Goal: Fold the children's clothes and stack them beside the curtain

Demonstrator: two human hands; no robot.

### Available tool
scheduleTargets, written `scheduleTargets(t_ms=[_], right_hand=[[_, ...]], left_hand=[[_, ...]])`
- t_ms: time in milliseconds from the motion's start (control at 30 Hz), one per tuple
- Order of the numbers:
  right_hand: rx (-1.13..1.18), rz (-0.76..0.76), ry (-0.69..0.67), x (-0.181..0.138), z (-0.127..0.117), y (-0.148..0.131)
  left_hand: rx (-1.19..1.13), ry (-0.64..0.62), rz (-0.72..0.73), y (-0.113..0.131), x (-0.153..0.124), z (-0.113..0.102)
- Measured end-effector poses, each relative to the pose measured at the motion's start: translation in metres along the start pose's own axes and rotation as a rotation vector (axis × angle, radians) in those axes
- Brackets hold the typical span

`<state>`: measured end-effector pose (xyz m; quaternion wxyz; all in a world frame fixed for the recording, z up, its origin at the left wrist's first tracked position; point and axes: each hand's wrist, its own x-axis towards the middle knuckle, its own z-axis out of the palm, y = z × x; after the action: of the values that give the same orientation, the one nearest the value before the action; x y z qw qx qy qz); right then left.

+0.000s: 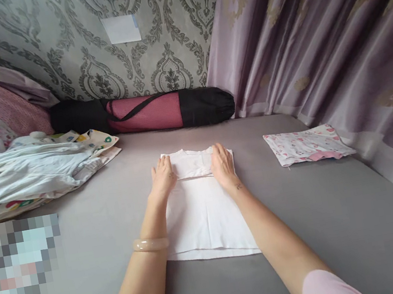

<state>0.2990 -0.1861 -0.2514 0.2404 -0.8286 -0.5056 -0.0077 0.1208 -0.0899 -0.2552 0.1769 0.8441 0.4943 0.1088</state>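
Observation:
A white shirt (pixel 207 216) lies flat on the grey sheet in front of me, its far part doubled over into a short folded band (pixel 192 164). At the left end of that band, my left hand (pixel 164 174) is closed on the cloth, fingers bent over it. My right hand (pixel 222 163) grips the right end in the same way. Both thumbs and the undersides of the fingers are partly hidden. The shirt's near hem lies loose between my forearms.
A heap of light clothes (pixel 33 170) lies at the left. To the right sits a folded pink-patterned cloth (pixel 308 145). A black and pink rolled bag (pixel 145 113) runs along the wall, with purple curtains (pixel 299 37) hanging at the right. A blurred patch covers something at lower left.

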Motion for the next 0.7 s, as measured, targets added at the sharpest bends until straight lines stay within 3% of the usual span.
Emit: scheduleTargets(t_ms=[133,233,533,700], right_hand=[[0.005,-0.305,-0.154,-0.007,0.017,-0.026],[0.004,-0.405,-0.304,-0.013,0.028,-0.038],[-0.009,-0.354,-0.345,-0.014,0.033,-0.037],[-0.049,-0.224,-0.295,-0.015,0.031,-0.031]], left_hand=[[-0.012,0.059,0.210,0.028,-0.005,0.009],[-0.008,0.053,0.225,0.028,-0.006,0.020],[0.063,0.179,0.138,0.008,0.000,0.034],[0.105,0.111,-0.009,0.012,-0.004,0.028]])
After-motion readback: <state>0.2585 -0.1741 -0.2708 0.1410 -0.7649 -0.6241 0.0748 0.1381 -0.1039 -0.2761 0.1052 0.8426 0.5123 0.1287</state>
